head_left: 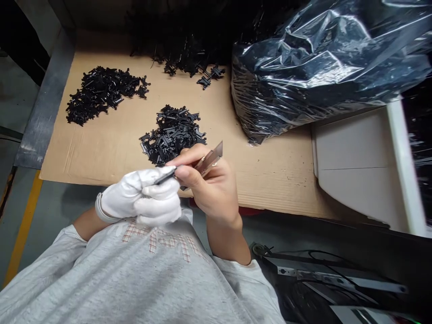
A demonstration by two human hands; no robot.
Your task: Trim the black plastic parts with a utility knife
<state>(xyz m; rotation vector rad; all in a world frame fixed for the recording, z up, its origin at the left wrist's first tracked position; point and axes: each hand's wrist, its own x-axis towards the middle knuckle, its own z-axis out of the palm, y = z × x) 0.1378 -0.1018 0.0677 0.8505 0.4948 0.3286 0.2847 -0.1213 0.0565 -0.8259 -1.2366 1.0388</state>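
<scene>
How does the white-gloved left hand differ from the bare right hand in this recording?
The white fabric-gloved left hand is covered, while the bare right hand is not. The left pinches a small black plastic part; the right grips a flat metal blade. Both are held close together over a tan cardboard sheet.

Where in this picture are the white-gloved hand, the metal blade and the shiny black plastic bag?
Gloved left hand (145, 198): head view, on the back of the white glove.
Flat metal blade (209, 161): head view, on the blade's flat face, beyond the bare fingers.
Black plastic bag (313, 72): head view, on its crumpled upper side.
</scene>
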